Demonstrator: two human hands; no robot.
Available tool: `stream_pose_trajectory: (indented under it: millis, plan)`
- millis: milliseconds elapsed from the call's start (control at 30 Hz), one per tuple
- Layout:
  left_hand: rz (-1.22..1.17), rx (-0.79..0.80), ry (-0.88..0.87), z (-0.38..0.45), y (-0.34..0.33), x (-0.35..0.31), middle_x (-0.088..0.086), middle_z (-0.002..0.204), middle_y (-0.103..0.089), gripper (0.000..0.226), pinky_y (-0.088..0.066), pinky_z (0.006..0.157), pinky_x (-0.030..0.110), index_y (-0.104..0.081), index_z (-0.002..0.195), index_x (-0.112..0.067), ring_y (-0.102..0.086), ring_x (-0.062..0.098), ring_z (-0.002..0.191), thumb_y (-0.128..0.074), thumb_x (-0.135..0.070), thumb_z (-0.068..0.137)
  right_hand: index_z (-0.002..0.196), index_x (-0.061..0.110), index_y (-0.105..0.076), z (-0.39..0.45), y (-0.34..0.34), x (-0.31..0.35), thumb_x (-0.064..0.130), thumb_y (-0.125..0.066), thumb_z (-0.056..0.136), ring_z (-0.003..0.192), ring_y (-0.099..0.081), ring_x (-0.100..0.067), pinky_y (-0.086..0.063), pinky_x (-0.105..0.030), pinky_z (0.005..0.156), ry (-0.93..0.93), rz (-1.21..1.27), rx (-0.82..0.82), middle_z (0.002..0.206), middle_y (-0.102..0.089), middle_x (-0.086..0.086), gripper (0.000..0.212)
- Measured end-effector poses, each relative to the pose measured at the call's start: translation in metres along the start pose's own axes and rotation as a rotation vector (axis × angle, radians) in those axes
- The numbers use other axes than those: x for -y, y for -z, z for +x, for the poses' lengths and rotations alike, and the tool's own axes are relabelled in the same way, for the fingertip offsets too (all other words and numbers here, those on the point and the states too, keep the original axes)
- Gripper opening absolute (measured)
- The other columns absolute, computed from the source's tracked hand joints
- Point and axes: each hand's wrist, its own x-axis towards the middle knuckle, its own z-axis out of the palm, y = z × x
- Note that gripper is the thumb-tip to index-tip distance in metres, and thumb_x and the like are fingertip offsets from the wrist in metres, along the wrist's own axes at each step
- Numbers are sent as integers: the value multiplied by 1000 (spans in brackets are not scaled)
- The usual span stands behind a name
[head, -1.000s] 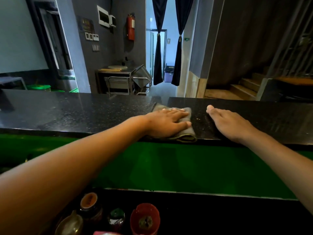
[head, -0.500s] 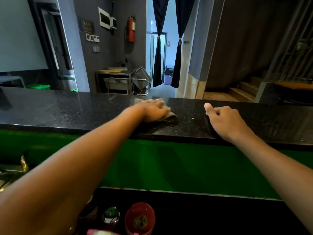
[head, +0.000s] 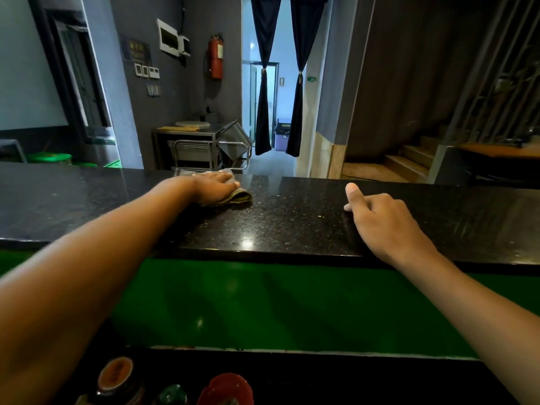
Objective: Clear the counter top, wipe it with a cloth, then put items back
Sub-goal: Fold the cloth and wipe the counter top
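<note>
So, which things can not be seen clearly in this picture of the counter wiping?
Head view only:
- cloth: mostly hidden under the left hand; its full shape cannot be told.
- right hand: its curled fingers hide whether the fingertips touch the counter top.
- Jars on the lower shelf: cut off by the bottom edge and blurred; contents unreadable.
- Small wall sign: too small to read.

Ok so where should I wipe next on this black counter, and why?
Probably sweep the folded grey-green cloth under your left hand rightward along the speckled black stone counter: it sits near the far edge, and the stretch toward your resting right hand lies bare.
</note>
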Motion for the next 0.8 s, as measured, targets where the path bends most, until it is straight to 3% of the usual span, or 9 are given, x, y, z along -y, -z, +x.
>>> stream_pose_trajectory:
  millis: [133, 233, 300, 333, 367, 433, 533, 667, 800]
  plan:
    - [-1, 0, -190, 6, -8, -91, 10, 155, -32, 55, -25, 112, 47, -38, 145, -18, -32, 27, 141, -27, -50, 102, 88, 8, -73, -2, -1, -2, 62, -21, 96, 67, -55, -14, -46, -39, 72, 11, 23, -138, 81, -69, -9, 75]
    - [36, 28, -378, -13, -22, -159, 7, 160, -23, 60, -17, 118, 52, -30, 151, -21, -21, 27, 147, -25, -53, 101, 93, 10, -71, -3, 9, -4, 57, -25, 98, 78, -57, -18, -43, -38, 77, 34, 105, -150, 85, -68, -7, 65]
    - [59, 24, -466, -29, -28, -170, 5, 162, -16, 62, -10, 120, 50, -23, 154, -21, -13, 24, 149, -23, -53, 101, 102, 17, -70, -1, 20, -15, 54, -27, 99, 110, -57, -27, -37, -44, 99, 106, -6, -94, 104, -69, -7, 57]
    - [62, 19, -503, -39, -30, -167, 4, 163, -15, 62, -8, 121, 47, -20, 155, -21, -11, 22, 150, -23, -53, 102, 110, 23, -68, 0, 26, -26, 56, -26, 98, 128, -48, -28, -26, -48, 110, 134, -125, -29, 120, -66, -6, 55]
    - [59, 10, -531, -48, -32, -158, 3, 163, -14, 62, -6, 121, 45, -19, 155, -21, -10, 20, 150, -23, -52, 102, 121, 28, -63, 0, 33, -38, 60, -23, 96, 139, -36, -26, -15, -50, 115, 150, -230, 59, 135, -58, -3, 57]
    - [46, -12, -559, -59, -32, -132, -1, 163, -13, 60, -2, 120, 40, -18, 155, -23, -10, 16, 149, -23, -50, 103, 137, 35, -49, -2, 44, -62, 74, -13, 84, 145, -25, -19, -7, -48, 118, 98, -277, 236, 150, -42, 2, 75]
    - [62, -22, -396, -44, -20, -79, -2, 163, -13, 64, -3, 120, 43, -16, 155, -26, -12, 17, 149, -17, -58, 100, 139, 42, -45, -4, 47, -84, 89, 1, 68, 145, -26, -16, -13, -46, 120, 52, -213, 223, 152, -38, 8, 97]
    - [63, -20, -87, 4, -10, -40, 3, 164, -9, 64, -5, 120, 44, -13, 156, -24, -9, 23, 150, -17, -56, 101, 130, 44, -54, -3, 46, -82, 83, -9, 71, 139, -36, -17, -27, -47, 114, 73, -196, 139, 145, -49, 7, 84]
    - [33, -24, -110, 20, -14, -89, 4, 163, -10, 63, -8, 119, 47, -16, 155, -22, -10, 25, 150, -21, -55, 101, 122, 41, -61, -7, 46, -79, 82, -16, 77, 120, -54, -25, -44, -48, 97, 61, -170, 109, 133, -60, 4, 76]
